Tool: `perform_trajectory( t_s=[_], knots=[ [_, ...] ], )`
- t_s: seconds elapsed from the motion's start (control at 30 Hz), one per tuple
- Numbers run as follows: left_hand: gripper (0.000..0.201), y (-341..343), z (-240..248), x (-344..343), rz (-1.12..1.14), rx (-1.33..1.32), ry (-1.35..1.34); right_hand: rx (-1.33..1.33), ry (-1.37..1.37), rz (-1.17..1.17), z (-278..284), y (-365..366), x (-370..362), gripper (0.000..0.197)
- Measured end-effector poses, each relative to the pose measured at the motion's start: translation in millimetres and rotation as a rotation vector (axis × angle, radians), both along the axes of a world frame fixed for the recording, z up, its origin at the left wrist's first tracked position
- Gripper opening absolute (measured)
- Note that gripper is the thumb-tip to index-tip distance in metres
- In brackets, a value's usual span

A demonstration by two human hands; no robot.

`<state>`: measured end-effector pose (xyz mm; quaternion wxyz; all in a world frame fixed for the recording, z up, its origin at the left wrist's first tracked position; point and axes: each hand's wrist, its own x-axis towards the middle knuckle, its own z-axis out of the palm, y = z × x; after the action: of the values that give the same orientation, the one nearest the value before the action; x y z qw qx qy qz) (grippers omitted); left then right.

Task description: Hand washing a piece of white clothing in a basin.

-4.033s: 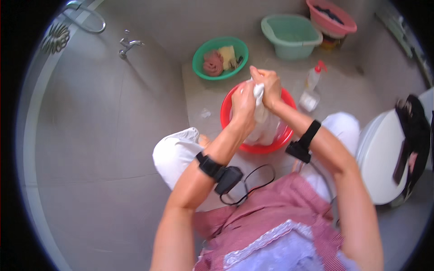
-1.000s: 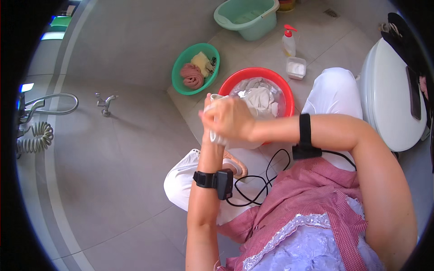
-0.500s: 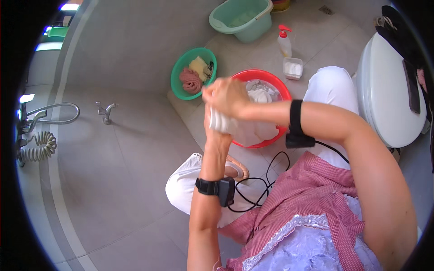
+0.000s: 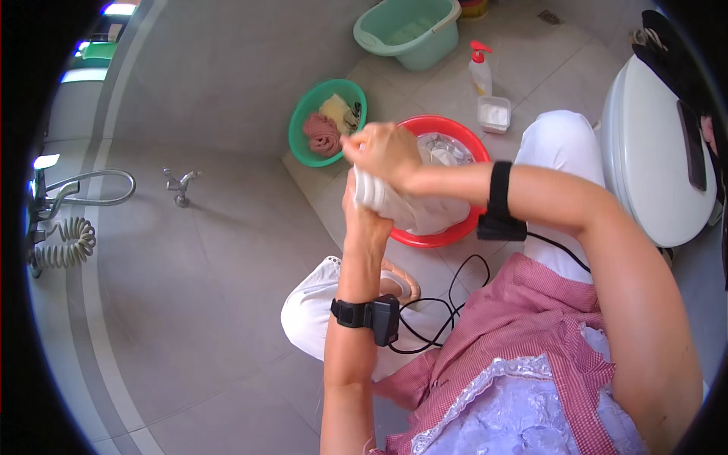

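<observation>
Grey floor (image 4: 531, 83), red basin (image 4: 440, 123), white cloth (image 4: 387, 202) over its left edge: left hand (image 4: 358, 218) grips it, right hand (image 4: 385, 154) clenched on it. Looks like rubbing; next stroke needs a firm hold imo.

The basin (image 4: 428, 240) of cloth (image 4: 441, 216) sits between bowl (image 4: 301, 120) and toilet (image 4: 652, 163).

Arm wear: black straps (image 4: 498, 189), boxy black modules (image 4: 385, 318), thin black cable (image 4: 475, 255)
Torso: red-checked cloth garment (image 4: 523, 303), white lace trim (image 4: 523, 367)
Legwear: white trousers (image 4: 561, 144)
</observation>
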<state>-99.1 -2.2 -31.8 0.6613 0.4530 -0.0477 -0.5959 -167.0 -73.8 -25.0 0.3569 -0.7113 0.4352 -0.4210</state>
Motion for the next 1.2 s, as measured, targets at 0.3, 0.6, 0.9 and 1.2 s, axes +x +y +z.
perform_trajectory(
  t_s=[0.3,0.6,0.9,1.2],
  knots=[
    [0.031,11,-18,16,-0.119,-0.142,0.009,-0.188,0.015,0.17,-1,20,-6,0.03],
    [0.023,30,-1,17,-0.119,-0.088,-0.485,-0.412,-0.168,0.351,2,76,-16,0.036],
    [0.031,4,-30,7,0.013,-0.504,0.009,-0.187,-0.097,0.097,5,39,4,0.034],
    [0.038,-1,0,1,-0.025,0.03,-0.119,0.019,-0.031,0.02,-8,-1,-1,0.033]
  ],
)
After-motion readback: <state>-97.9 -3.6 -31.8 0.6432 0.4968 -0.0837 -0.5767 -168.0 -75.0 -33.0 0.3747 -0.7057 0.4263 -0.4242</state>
